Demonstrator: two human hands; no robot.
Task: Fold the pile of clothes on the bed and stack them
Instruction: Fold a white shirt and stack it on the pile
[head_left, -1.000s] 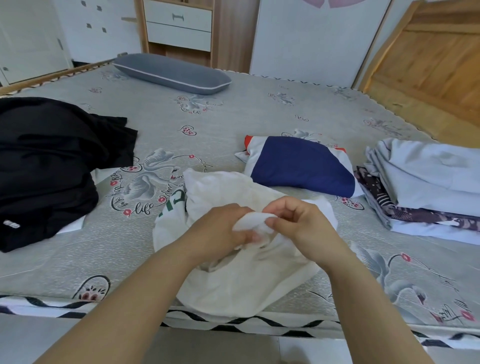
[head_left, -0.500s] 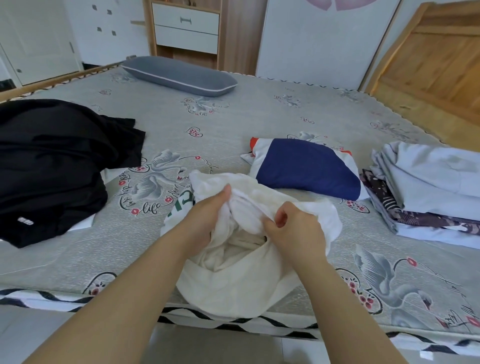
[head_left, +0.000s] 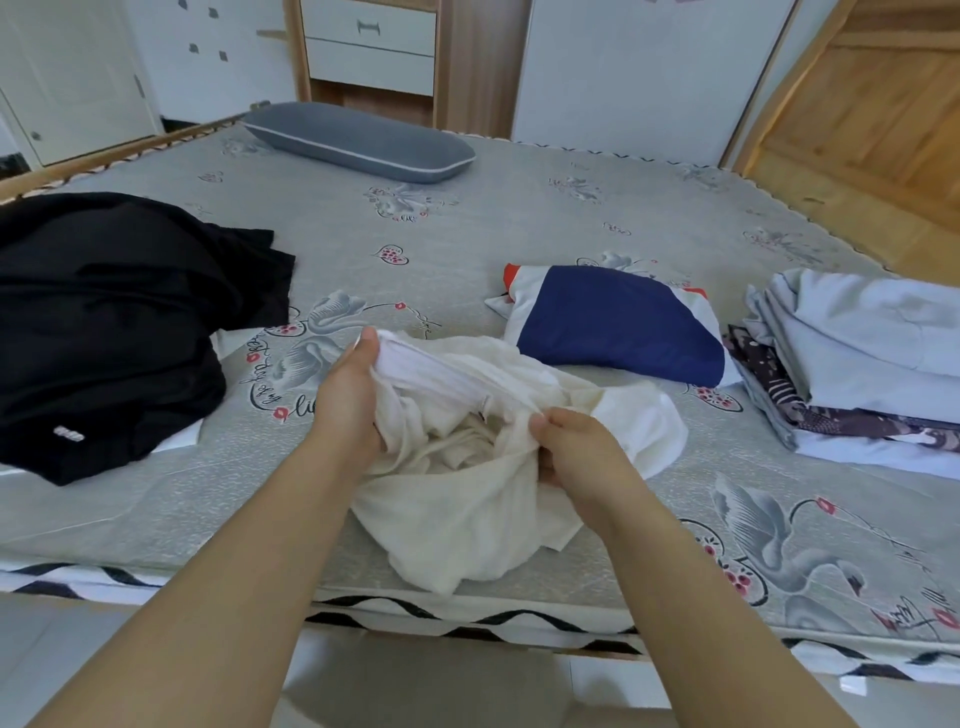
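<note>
A heap of crumpled black clothes (head_left: 104, 332) lies on the grey floral-printed bed (head_left: 467, 234), well to the left of the bunched cream-white cotton garment (head_left: 467, 499) that sits at the bed's near edge. A small white label shows low on the black heap, and a strip of white cloth peeks out from under its right side.

The left hand (head_left: 348, 400) grips the cream-white garment at its upper left, thumb raised over a ribbed white band of the fabric and the other fingers curled into the folds beneath. Just right of it, the right hand (head_left: 576, 447) pinches the garment's rim between thumb and curled fingers, so that the cloth gapes between the two hands like an open mouth. The garment's lower part trails toward the bed's black-and-white wavy trim.

Behind the garment and far across the bed lies a long grey bolster pillow with white piping (head_left: 358, 140). Right of the garment and a little behind it, just beside its far corner, rests a folded navy, white and red garment (head_left: 618, 322). Further right of the garment stands a stack of folded clothes (head_left: 857, 364), pale blue-grey pieces above and below a dark patterned one. Beyond that stack rises a wooden headboard (head_left: 883, 114).
</note>
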